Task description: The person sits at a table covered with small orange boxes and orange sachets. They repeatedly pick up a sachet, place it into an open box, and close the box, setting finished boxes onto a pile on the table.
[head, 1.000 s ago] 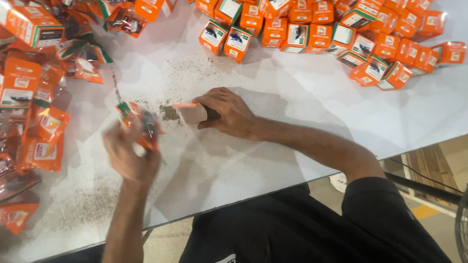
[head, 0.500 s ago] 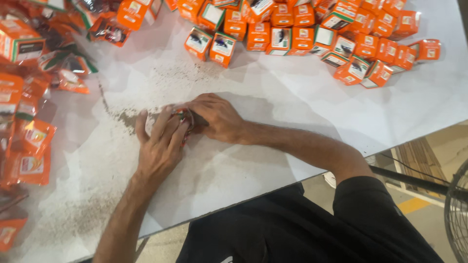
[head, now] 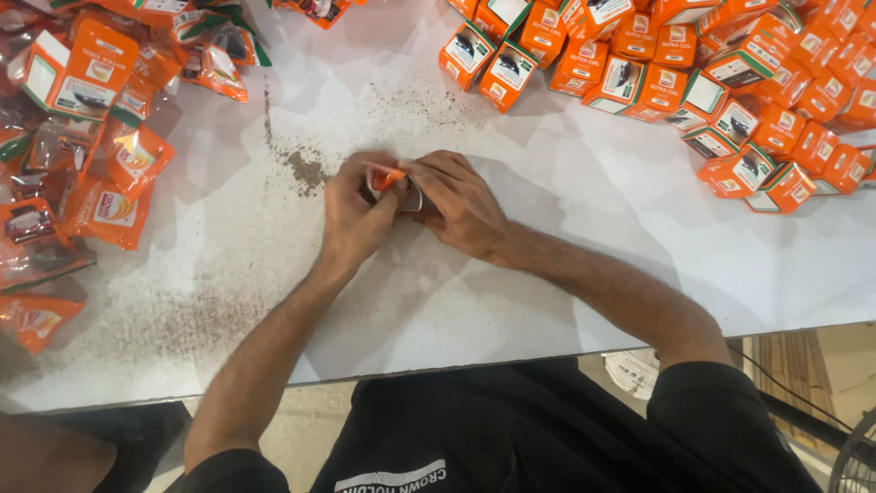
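Both my hands meet at the middle of the white table. My left hand and my right hand are closed together around a small orange and white carton, which shows only between the fingers. An orange packet appears tucked into the carton's open end; most of it is hidden by my fingers.
A heap of closed orange cartons spreads across the back right. Orange plastic packets and a few cartons are piled at the left. Dark grit dusts the table left of my hands. The table's front edge runs just below my forearms.
A second ago my left hand held an orange packet up, apart from the carton in my right hand. The hands then came together and now both grip the carton.
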Demonstrator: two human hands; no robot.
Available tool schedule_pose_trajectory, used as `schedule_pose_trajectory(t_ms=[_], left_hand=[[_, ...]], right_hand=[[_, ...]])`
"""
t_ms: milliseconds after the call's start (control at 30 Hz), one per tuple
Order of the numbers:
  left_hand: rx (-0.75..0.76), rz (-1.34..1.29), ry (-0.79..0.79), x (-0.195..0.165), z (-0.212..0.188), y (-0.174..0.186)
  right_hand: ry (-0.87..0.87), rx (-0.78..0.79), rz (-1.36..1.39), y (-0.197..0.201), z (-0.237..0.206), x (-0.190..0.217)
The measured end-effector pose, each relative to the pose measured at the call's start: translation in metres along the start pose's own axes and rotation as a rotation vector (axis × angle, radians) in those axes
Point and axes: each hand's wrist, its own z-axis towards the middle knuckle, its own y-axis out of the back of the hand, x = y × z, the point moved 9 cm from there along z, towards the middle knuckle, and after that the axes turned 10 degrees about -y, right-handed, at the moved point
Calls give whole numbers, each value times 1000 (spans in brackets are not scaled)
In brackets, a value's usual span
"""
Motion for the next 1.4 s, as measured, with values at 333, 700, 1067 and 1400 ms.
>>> schedule_pose_trajectory(t_ms=[333,700,1067,1400], left_hand=[[210,-34,155,-22,9,-3],[240,-266,378,18,12,-8],[310,509,-680,-74,-16,-6],[322,462,-693,-62,-21,-7]], right_hand=[[42,-2,-128,-4,-7,6],[-23,20,12,0,3,10],[-211,70,80,-12,-9,-21],[-190,85,79,-10,-7,-19]])
